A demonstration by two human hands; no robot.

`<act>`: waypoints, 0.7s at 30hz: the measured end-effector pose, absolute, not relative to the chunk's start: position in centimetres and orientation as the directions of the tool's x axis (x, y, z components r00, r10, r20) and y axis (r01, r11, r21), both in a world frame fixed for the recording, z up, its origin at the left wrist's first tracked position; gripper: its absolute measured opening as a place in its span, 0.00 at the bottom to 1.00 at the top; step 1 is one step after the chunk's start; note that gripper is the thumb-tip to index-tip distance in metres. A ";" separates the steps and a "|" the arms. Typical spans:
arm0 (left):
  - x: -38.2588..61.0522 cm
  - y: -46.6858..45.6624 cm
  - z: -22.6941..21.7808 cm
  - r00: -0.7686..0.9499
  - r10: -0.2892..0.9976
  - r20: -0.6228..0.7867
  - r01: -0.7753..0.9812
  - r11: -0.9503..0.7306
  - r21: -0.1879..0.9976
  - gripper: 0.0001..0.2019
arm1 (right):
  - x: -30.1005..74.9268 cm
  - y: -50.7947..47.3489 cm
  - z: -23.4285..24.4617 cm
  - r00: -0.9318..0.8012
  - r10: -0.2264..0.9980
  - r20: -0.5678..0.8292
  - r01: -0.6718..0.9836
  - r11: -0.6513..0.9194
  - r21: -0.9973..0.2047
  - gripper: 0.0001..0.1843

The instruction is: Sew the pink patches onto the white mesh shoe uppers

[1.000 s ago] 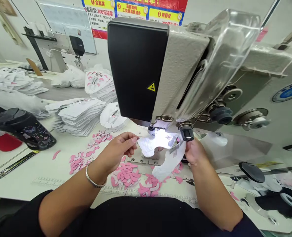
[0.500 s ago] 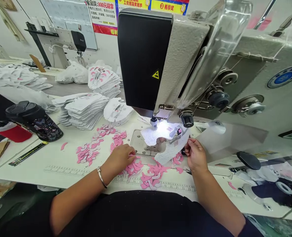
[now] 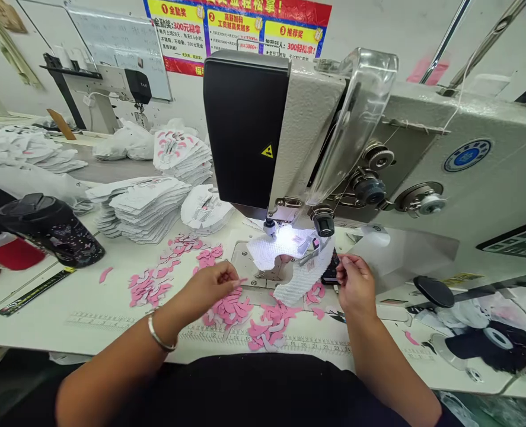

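Note:
Under the lit needle of the sewing machine (image 3: 269, 228) lies a curved white mesh fabric piece (image 3: 300, 283) with grey and pink details. My left hand (image 3: 207, 290) is left of the needle plate, above the loose pink pieces (image 3: 229, 308). Thumb and forefinger pinch a small pink fabric piece (image 3: 242, 280). To the right of the mesh piece is my right hand (image 3: 356, 284), its fingers curled together close to a dark phone-like object (image 3: 331, 274). What those fingers hold, if anything, is hidden.
White cut pieces are stacked (image 3: 144, 207) at the back left, beside a black tumbler (image 3: 53, 228). More pink pieces (image 3: 149, 287) lie left of the needle plate. A ruler scale (image 3: 307, 343) runs along the front edge. Thread spools (image 3: 498, 338) sit at the right.
My left hand has lifted slightly from the pink pile, and a pink piece now shows between its fingertips. My right hand stays beside the mesh piece. The camera view has shifted.

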State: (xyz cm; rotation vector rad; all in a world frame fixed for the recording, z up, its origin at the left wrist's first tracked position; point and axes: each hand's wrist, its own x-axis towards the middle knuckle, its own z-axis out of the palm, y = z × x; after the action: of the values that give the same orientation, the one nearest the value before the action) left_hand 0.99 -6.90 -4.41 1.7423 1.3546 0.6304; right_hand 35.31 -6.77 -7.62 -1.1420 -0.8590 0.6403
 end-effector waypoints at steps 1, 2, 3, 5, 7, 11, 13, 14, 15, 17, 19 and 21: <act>0.7 -6.9 -3.4 0.265 0.960 -0.087 0.394 -0.026 0.919 0.11 | 35.3 -7.5 -7.0 0.550 0.780 0.300 0.043 0.332 -0.942 0.08; 0.5 -6.9 -2.3 0.235 0.969 -0.071 0.244 0.012 0.970 0.14 | 35.0 -8.2 -6.2 0.547 0.757 0.358 0.109 0.359 -0.927 0.08; 0.4 -6.8 -1.2 0.213 0.975 -0.066 0.122 0.041 0.992 0.16 | 34.6 -8.9 -5.3 0.530 0.741 0.413 0.171 0.384 -0.908 0.06; 0.8 -6.8 0.9 0.215 0.973 -0.079 -0.032 0.088 0.996 0.15 | 33.3 -10.0 -3.2 0.230 0.690 0.686 0.450 0.550 -0.704 0.09; 1.6 -6.7 2.7 0.232 0.969 -0.083 -0.097 0.108 0.989 0.14 | 31.5 -10.2 -1.1 -0.194 0.541 0.818 0.568 0.742 -0.356 0.15; 4.0 -6.1 4.3 0.221 0.975 0.013 -0.055 -0.001 0.998 0.12 | 28.4 -8.6 1.6 -0.486 0.409 0.772 0.542 0.834 -0.101 0.14; 4.9 -5.7 4.3 0.209 0.978 0.026 -0.048 -0.017 0.999 0.11 | 27.5 -7.6 1.6 -0.496 0.431 0.754 0.591 0.803 -0.071 0.12; 5.4 -5.5 4.1 0.201 0.979 0.021 -0.057 -0.010 0.998 0.11 | 27.3 -7.3 1.4 -0.486 0.448 0.751 0.616 0.785 -0.070 0.11; 5.7 -5.3 3.9 0.195 0.981 0.016 -0.065 -0.004 0.998 0.12 | 27.1 -7.1 1.0 -0.470 0.461 0.753 0.635 0.769 -0.074 0.11; 6.2 -5.1 3.3 0.191 0.981 0.014 -0.060 -0.003 0.998 0.13 | 26.9 -6.8 0.1 -0.439 0.474 0.763 0.659 0.747 -0.085 0.11; 6.4 -4.9 2.9 0.202 0.979 0.012 -0.035 -0.005 0.999 0.13 | 26.7 -6.8 -0.6 -0.414 0.466 0.782 0.668 0.739 -0.087 0.12; 6.5 -4.8 2.5 0.226 0.974 0.002 -0.020 0.003 1.000 0.12 | 26.6 -6.8 -1.1 -0.396 0.453 0.799 0.671 0.736 -0.084 0.13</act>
State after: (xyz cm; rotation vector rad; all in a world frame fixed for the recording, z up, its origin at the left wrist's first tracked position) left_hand 6.46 -4.77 2.51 1.2932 1.0252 1.0488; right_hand 26.56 -6.84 -1.14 -0.8486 -2.0592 -0.3161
